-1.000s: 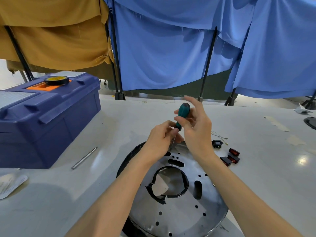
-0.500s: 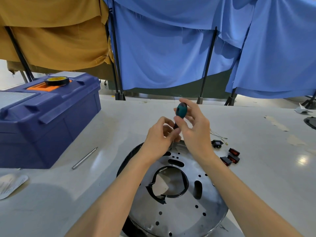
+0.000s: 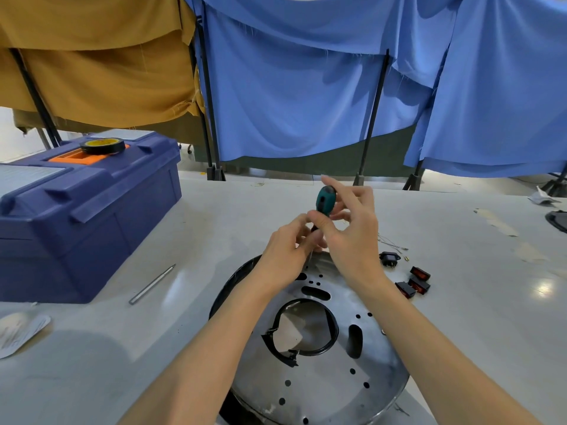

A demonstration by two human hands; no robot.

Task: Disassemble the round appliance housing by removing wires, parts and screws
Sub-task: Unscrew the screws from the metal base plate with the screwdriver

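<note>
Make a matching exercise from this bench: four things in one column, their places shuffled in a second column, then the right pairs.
Things
1. tape roll
2. screwdriver
3. metal rod
4. red switches

Places
a. on the table, right of the round housing
b. on the lid of the blue toolbox
c. gripped in the right hand
d. on the table between toolbox and housing

Pairs: 1-b, 2-c, 3-d, 4-a
</note>
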